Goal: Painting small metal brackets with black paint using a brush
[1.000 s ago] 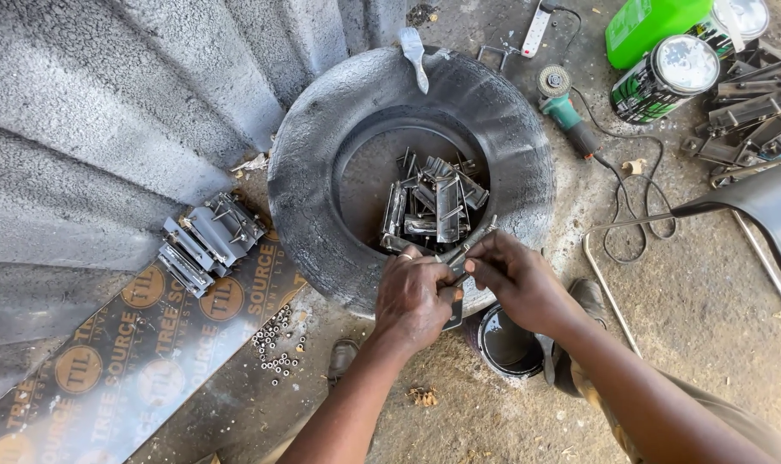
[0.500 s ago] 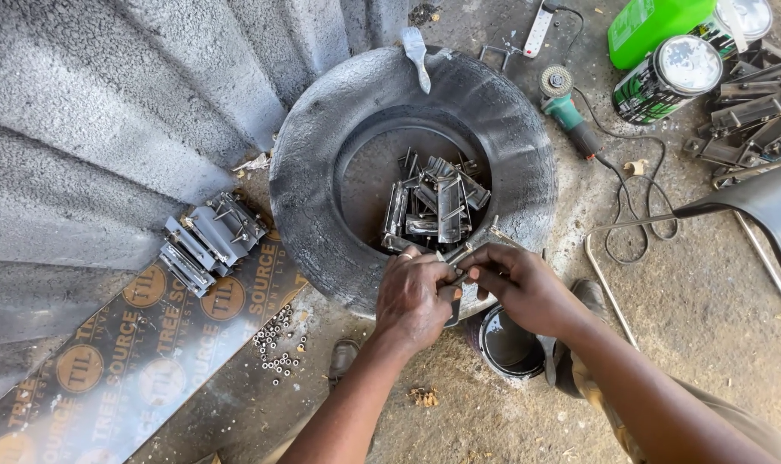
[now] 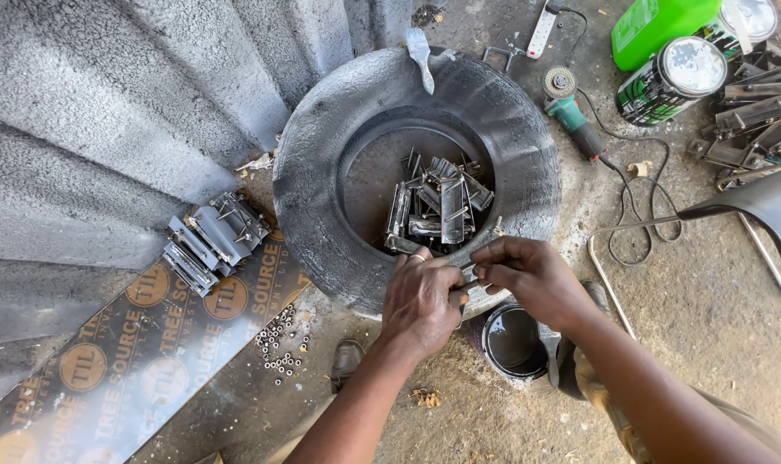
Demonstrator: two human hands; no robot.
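Head view. A small grey metal bracket [image 3: 469, 277] is gripped between the left hand [image 3: 420, 299] and the right hand [image 3: 534, 279], over the near rim of a worn tyre [image 3: 322, 172] at about 6 o'clock of its opening. The bracket is mostly hidden by the fingers; only a short strip of dull, bare metal is seen between the two hands. The fingers of both hands are curled closed around it. A heap of similar bent metal pieces [image 3: 437, 206], grey and sharp-edged, is seen lying inside the tyre. At 9 o'clock of the tyre a stacked bundle of brackets [image 3: 212, 241] is laid on a printed board [image 3: 150, 344], with loose nuts [image 3: 280, 348] scattered at 7 o'clock. A dark paint tin [image 3: 512, 342] is placed just below the hands. An angle grinder [image 3: 571, 116] is found at 2 o'clock
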